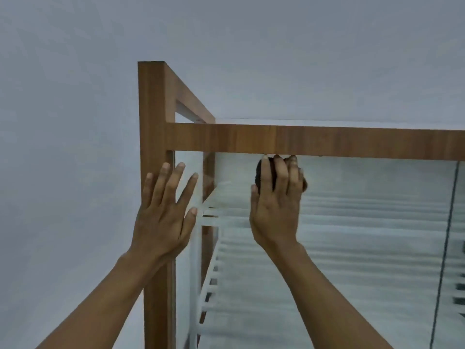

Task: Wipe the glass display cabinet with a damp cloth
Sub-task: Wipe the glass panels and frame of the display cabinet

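Seen from below, near the upper left corner of the glass display cabinet (352, 222), with wooden frame (302, 141). Right hand (276, 210) pressed against the front glass pane, just under the top rail of the frame, grip closed around a dark bunched cloth (259, 172); only parts of the cloth visible between and beside the fingers. Fingertips almost touching the lower edge of the rail. Left hand (163, 217) laid flat with fingers spread, grip open and holding nothing, resting on the vertical corner post (152, 122) and partly over the glass edge. White slatted shelves (251, 273) visible behind the glass, somewhat blurred. Grey plain wall (75, 96) behind and to the left.
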{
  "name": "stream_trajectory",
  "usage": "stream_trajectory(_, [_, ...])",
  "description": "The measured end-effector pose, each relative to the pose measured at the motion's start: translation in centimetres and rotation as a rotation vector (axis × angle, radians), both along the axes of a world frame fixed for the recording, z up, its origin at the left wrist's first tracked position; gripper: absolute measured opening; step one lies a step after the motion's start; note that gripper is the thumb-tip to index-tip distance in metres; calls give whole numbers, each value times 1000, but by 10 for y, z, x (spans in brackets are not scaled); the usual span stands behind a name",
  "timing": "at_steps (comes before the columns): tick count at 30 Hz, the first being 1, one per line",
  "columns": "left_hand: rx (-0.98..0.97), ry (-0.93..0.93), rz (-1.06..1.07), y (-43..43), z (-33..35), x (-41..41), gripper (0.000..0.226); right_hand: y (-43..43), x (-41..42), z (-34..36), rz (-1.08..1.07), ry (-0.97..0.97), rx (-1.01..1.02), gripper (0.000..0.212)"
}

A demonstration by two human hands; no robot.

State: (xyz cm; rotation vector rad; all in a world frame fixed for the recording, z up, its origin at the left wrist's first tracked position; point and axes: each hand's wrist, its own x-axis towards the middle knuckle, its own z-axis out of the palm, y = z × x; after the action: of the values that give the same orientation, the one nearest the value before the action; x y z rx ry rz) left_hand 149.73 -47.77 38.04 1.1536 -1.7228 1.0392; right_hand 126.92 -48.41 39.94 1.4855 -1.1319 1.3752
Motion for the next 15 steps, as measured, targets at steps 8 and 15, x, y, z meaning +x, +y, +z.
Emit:
stream_trajectory(8, [-66,227,-475,-28,-19,29,65,-16,109,-17,-26,191,28,56])
stream_trajectory(15, [-73,213,-536,-33,-19,27,65,-12,75,-29,-109,-234,-34,53])
